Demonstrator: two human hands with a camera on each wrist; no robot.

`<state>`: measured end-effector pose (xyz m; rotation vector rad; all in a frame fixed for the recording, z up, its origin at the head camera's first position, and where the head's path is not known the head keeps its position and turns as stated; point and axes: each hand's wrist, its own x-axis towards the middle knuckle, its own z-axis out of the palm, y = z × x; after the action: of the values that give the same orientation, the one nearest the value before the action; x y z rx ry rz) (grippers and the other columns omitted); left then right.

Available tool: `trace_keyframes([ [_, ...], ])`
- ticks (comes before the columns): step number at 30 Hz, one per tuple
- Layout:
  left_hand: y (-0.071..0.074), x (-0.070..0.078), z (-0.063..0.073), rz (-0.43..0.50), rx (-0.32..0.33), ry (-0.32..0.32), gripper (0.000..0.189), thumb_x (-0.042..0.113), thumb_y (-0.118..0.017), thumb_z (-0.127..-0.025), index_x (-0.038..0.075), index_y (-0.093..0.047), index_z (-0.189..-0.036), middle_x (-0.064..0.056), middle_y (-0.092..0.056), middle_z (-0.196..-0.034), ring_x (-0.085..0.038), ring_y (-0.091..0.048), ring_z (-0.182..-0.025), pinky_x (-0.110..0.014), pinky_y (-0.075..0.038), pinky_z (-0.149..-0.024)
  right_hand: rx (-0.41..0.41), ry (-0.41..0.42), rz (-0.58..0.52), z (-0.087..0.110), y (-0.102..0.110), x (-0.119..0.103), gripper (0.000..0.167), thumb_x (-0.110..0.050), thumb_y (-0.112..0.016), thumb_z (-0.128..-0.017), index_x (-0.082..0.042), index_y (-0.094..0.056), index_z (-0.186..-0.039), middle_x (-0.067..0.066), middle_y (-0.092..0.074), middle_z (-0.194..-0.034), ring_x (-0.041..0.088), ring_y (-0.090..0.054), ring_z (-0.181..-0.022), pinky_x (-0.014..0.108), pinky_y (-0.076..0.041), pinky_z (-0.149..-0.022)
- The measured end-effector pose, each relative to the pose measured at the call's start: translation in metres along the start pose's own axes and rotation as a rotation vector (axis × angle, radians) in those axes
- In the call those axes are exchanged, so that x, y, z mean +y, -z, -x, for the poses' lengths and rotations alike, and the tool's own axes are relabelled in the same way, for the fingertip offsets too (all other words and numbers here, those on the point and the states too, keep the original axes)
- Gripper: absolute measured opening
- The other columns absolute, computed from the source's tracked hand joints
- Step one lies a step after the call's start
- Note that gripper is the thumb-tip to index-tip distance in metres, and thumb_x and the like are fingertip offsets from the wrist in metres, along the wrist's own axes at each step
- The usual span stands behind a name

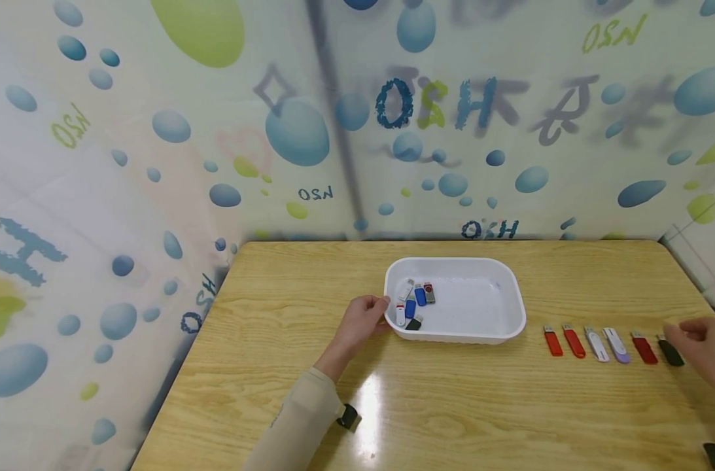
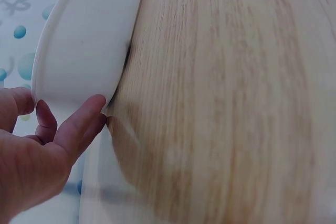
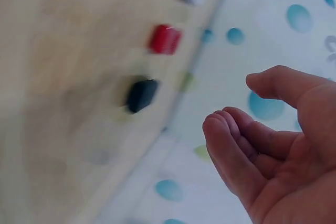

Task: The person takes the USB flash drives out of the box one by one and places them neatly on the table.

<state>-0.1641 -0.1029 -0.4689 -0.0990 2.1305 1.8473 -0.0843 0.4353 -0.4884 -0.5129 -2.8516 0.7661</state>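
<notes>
My left hand (image 1: 360,322) holds the left end of a white plastic tray (image 1: 469,311) by its rim. In the left wrist view, the fingers touch the tray's outer wall (image 2: 89,40) from rim to base. Inside the tray, at its left, lie several USB sticks, among them a blue one (image 1: 411,307) and a black one (image 1: 414,324). My right hand (image 1: 707,350) hovers over the right end of a row of USB sticks, nearest to a black one (image 1: 670,352). In the right wrist view, thumb and fingers (image 3: 226,153) are apart with nothing between them.
Left of the black stick, the row holds a dark red stick (image 1: 645,348), a white-and-purple one (image 1: 617,346), a white one (image 1: 596,345) and two red ones, the leftmost (image 1: 553,341) near the tray. A patterned curtain (image 1: 392,163) hangs behind the wooden table (image 1: 451,405).
</notes>
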Motion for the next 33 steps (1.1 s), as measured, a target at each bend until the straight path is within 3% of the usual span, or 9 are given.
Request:
trace_keyframes([
  [5, 0.000, 0.001, 0.000, -0.003, 0.002, 0.008, 0.036, 0.026, -0.054, -0.110, -0.009, -0.064, -0.116, -0.019, -0.068, -0.115, -0.027, -0.071, -0.101, -0.037, -0.064, -0.087, 0.059, 0.066, -0.010, -0.028, -0.027, 0.049, 0.066, -0.043, -0.052, -0.106, 0.022, -0.052, -0.117, 0.034, -0.058, -0.093, 0.028, -0.055, -0.067, 0.021, -0.038, -0.043],
  [8, 0.000, 0.000, 0.000, -0.006, 0.006, 0.019, 0.037, 0.027, -0.055, -0.109, -0.008, -0.064, -0.117, -0.019, -0.068, -0.115, -0.026, -0.070, -0.102, -0.036, -0.064, -0.087, 0.061, 0.107, -0.009, -0.034, -0.032, 0.055, 0.062, -0.043, -0.055, -0.106, 0.018, -0.055, -0.118, 0.030, -0.059, -0.093, 0.025, -0.054, -0.068, 0.022, -0.037, -0.045],
  [12, 0.000, 0.001, 0.000, -0.013, 0.005, 0.019, 0.039, 0.029, -0.055, -0.109, -0.008, -0.064, -0.119, -0.019, -0.067, -0.117, -0.027, -0.070, -0.103, -0.038, -0.063, -0.089, 0.035, 0.103, 0.013, -0.009, -0.004, -0.011, 0.056, -0.037, -0.053, -0.108, 0.019, -0.056, -0.114, 0.027, -0.061, -0.086, 0.024, -0.055, -0.064, 0.028, -0.042, -0.047],
  [15, 0.000, 0.001, 0.000, -0.015, 0.007, 0.020, 0.038, 0.028, -0.055, -0.109, -0.008, -0.064, -0.118, -0.019, -0.068, -0.116, -0.027, -0.070, -0.103, -0.038, -0.063, -0.089, 0.002, 0.066, 0.040, 0.016, 0.025, -0.074, 0.054, -0.031, -0.051, -0.108, 0.023, -0.053, -0.111, 0.033, -0.060, -0.086, 0.040, -0.059, -0.072, 0.039, -0.049, -0.052],
  [17, -0.001, 0.001, 0.000, -0.016, 0.009, 0.020, 0.037, 0.027, -0.054, -0.110, -0.008, -0.064, -0.118, -0.019, -0.068, -0.116, -0.027, -0.070, -0.102, -0.038, -0.064, -0.088, -0.016, 0.068, 0.067, 0.025, 0.035, -0.098, 0.053, -0.029, -0.051, -0.109, 0.024, -0.053, -0.110, 0.036, -0.061, -0.090, 0.047, -0.059, -0.078, 0.045, -0.051, -0.057],
  [20, -0.001, 0.000, -0.001, -0.009, 0.009, 0.015, 0.036, 0.026, -0.054, -0.110, -0.009, -0.064, -0.116, -0.019, -0.068, -0.115, -0.027, -0.071, -0.102, -0.037, -0.064, -0.087, -0.051, 0.061, 0.123, 0.027, 0.037, -0.110, 0.055, -0.032, -0.051, -0.109, 0.023, -0.054, -0.112, 0.037, -0.062, -0.096, 0.050, -0.060, -0.085, 0.058, -0.052, -0.068],
  [23, -0.001, 0.000, -0.001, -0.005, 0.005, 0.008, 0.036, 0.025, -0.054, -0.110, -0.009, -0.064, -0.115, -0.019, -0.068, -0.114, -0.027, -0.071, -0.101, -0.037, -0.064, -0.087, -0.082, 0.063, 0.173, 0.029, 0.038, -0.122, 0.057, -0.036, -0.052, -0.108, 0.020, -0.055, -0.115, 0.035, -0.063, -0.099, 0.048, -0.060, -0.086, 0.059, -0.052, -0.070],
  [30, 0.000, 0.000, -0.001, -0.011, 0.000, 0.006, 0.037, 0.026, -0.054, -0.110, -0.009, -0.064, -0.116, -0.019, -0.068, -0.115, -0.028, -0.071, -0.102, -0.038, -0.064, -0.088, -0.051, 0.257, 0.126, 0.033, 0.032, -0.142, 0.048, -0.036, -0.059, -0.105, 0.011, -0.068, -0.109, 0.020, -0.071, -0.085, 0.033, -0.062, -0.070, 0.043, -0.048, -0.053],
  [33, 0.000, 0.000, 0.000, -0.020, 0.004, 0.018, 0.037, 0.028, -0.055, -0.109, -0.007, -0.065, -0.117, -0.018, -0.069, -0.116, -0.028, -0.071, -0.103, -0.039, -0.063, -0.089, -0.048, 0.283, 0.104, 0.032, 0.028, -0.153, 0.045, -0.036, -0.060, -0.104, 0.008, -0.070, -0.108, 0.018, -0.072, -0.086, 0.030, -0.062, -0.071, 0.040, -0.048, -0.053],
])
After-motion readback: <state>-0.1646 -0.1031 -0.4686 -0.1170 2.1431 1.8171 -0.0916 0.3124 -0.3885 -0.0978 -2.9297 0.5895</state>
